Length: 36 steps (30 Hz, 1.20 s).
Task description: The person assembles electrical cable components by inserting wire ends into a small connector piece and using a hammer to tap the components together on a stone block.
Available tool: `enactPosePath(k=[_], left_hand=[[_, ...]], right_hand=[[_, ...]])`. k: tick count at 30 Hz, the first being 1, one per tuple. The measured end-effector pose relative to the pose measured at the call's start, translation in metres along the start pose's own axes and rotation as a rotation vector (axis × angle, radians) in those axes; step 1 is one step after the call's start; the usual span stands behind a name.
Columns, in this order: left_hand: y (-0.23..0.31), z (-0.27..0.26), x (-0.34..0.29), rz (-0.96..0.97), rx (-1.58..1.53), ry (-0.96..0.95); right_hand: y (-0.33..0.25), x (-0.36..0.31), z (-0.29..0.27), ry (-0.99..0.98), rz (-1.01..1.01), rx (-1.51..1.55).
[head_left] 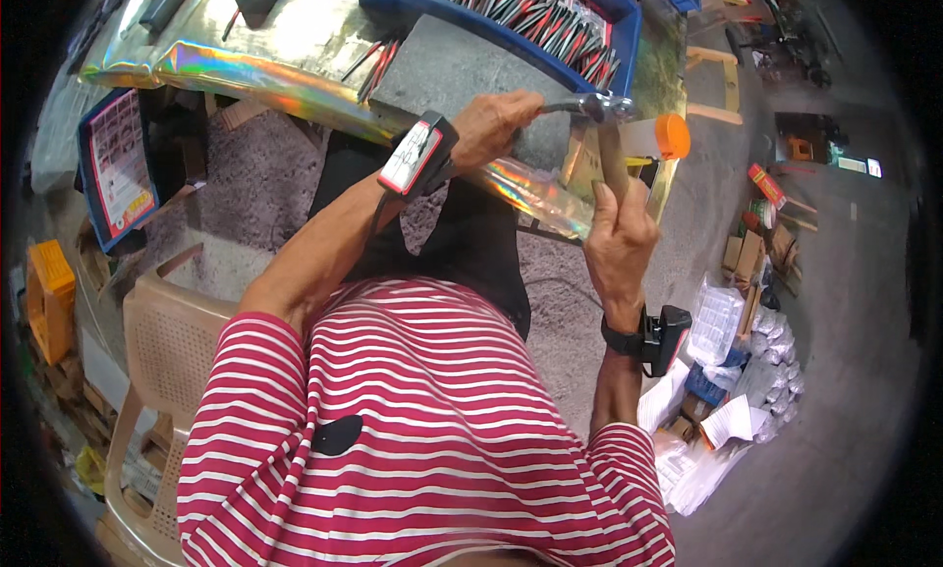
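"Wooden-handled hammer (612, 160): state its location and the grip."

"Location: at the right end of the grey slab (447, 71), handle pointing down toward the wearer. The right hand (624, 233) is closed around the lower handle, thumb laid along the wood. The metal head is at the upper end."

"State the left hand (496, 125)."

"Positioned above the slab, fingers pinched together on a thin dark piece (562, 106). The piece projects rightward to the hammer head. Contact between the two cannot be told from this angle."

"List adjacent items."

"Behind the slab: a blue tray (630, 37) filled with slim red and black pieces (560, 32). Left of the slab: a few loose red and black pieces (378, 66). Right of the hammer: a translucent container (638, 137) with an orange cap (673, 136). Supporting surface: a table (314, 47) covered in shiny gold foil."
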<state>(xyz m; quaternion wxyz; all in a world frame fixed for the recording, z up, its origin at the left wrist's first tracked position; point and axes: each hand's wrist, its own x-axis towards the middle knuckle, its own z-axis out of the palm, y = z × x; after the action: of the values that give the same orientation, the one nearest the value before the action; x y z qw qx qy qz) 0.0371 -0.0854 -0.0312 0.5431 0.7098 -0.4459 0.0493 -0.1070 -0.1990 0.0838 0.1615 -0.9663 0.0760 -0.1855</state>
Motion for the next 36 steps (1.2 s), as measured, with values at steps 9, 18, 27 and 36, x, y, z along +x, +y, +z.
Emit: enactPosePath(k=[9, 18, 27, 36], left_hand=[[0.008, -0.001, 0.0, -0.035, 0.011, 0.002], [-0.004, -0.003, 0.011, -0.131, -0.158, 0.232], [-0.063, -0.071, 0.079, -0.252, 0.295, 0.343], [-0.122, -0.087, 0.097, -0.378, 0.665, 0.201]], right_hand=[[0.008, -0.01, 0.032, -0.089, 0.52, 0.836], [0.019, -0.021, 0.098, -0.196, 0.865, 1.386], [0.028, -0.031, 0.101, -0.285, 0.765, 1.192], [0.025, -0.038, 0.1, -0.304, 0.74, 1.182]])
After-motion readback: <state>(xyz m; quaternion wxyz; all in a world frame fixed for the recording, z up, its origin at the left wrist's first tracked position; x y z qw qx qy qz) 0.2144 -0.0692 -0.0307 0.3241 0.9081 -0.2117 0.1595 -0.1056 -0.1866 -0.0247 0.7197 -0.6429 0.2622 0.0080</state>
